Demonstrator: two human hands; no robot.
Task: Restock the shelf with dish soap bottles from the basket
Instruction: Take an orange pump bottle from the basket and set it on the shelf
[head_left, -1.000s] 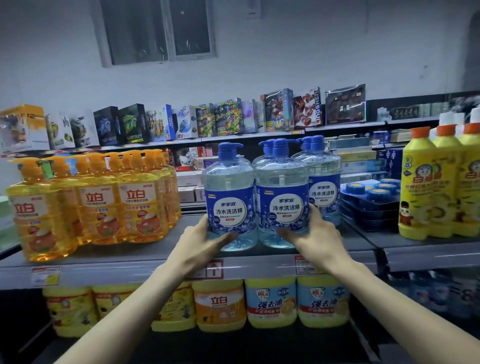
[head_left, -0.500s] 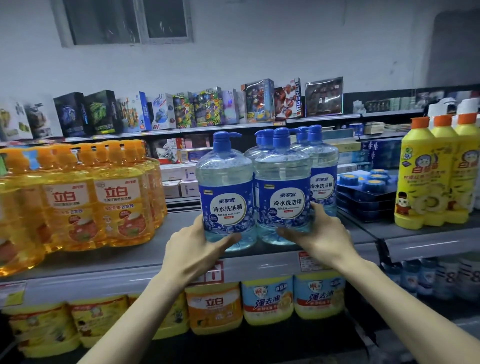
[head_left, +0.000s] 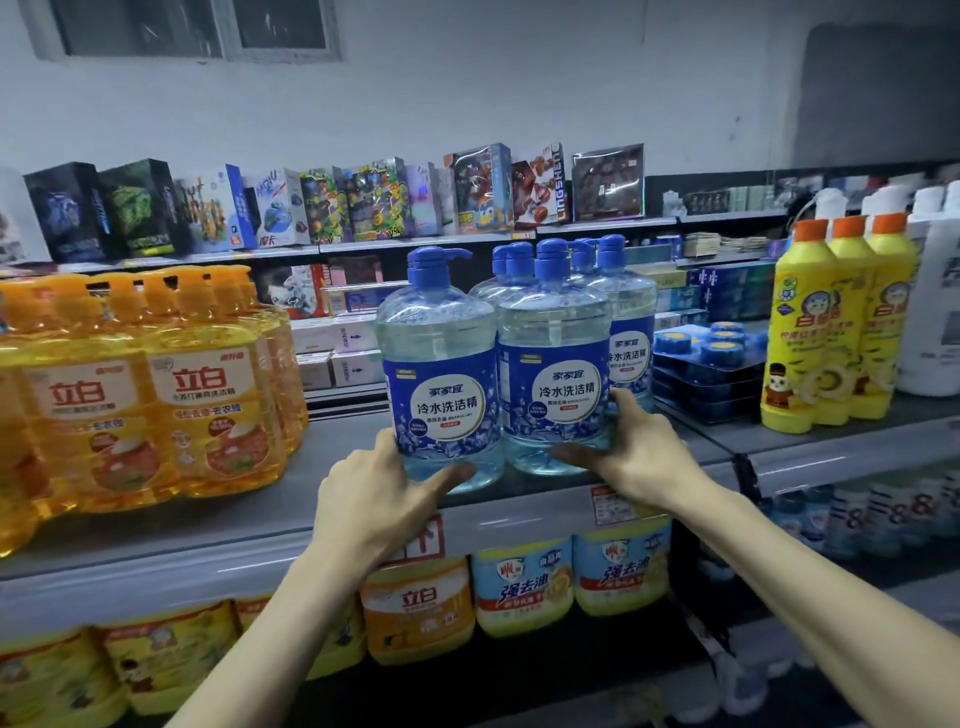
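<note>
Two clear dish soap bottles with blue pump caps and blue labels stand upright side by side at the front edge of the grey shelf (head_left: 810, 447). My left hand (head_left: 379, 499) grips the base of the left bottle (head_left: 440, 374), thumb across its front. My right hand (head_left: 631, 452) grips the base of the right bottle (head_left: 553, 364), fingers round its right side. Several more of the same blue-capped bottles (head_left: 626, 317) stand right behind these two. The basket is out of view.
Orange dish soap bottles (head_left: 208, 384) fill the shelf's left part, with a bare gap between them and the blue ones. Yellow bottles with orange caps (head_left: 836, 332) and flat blue packs (head_left: 706, 364) stand to the right. Yellow tubs (head_left: 524, 587) sit on the shelf below; boxes line the shelves behind.
The view has drawn closer and shifted right. Both hands keep the same hold on the two front bottles, which stay on the shelf edge.
</note>
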